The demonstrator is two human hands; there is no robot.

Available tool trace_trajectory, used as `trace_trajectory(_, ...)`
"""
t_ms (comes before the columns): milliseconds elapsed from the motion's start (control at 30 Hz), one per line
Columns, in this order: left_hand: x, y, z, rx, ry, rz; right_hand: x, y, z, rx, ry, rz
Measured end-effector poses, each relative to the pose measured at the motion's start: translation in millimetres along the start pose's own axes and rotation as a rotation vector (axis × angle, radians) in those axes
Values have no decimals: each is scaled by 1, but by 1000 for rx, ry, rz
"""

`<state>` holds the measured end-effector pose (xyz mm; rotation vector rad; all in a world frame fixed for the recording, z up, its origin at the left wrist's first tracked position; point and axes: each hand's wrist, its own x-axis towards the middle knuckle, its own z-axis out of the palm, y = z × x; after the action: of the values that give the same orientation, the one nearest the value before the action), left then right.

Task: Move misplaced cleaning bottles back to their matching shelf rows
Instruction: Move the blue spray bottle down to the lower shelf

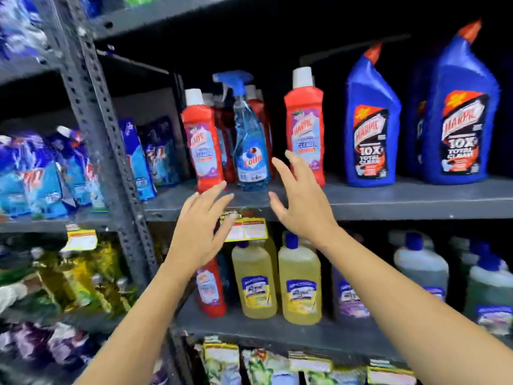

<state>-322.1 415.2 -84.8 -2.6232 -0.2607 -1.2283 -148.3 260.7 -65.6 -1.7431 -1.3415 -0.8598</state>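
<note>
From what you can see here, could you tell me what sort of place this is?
Most likely a shop's cleaning-products aisle: metal shelves stocked with rows of matching red bottles and blue bottles, and a price tag clipped to the shelf edge.

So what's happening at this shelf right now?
A person is reaching with both open hands, left hand and right hand, toward a blue spray bottle standing among red bottles on the middle shelf. Neither hand touches it yet. One red bottle stands beside yellow bottles on the shelf below.
</note>
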Motion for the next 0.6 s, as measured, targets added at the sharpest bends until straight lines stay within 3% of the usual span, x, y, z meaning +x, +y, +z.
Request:
trace_trajectory(267,-6,-61,34,-58,-102,-66,66,-2,31,-58,-96,101)
trace_trajectory(600,-10,-62,58,-60,59,-88,116,4,75,318,-128,583)
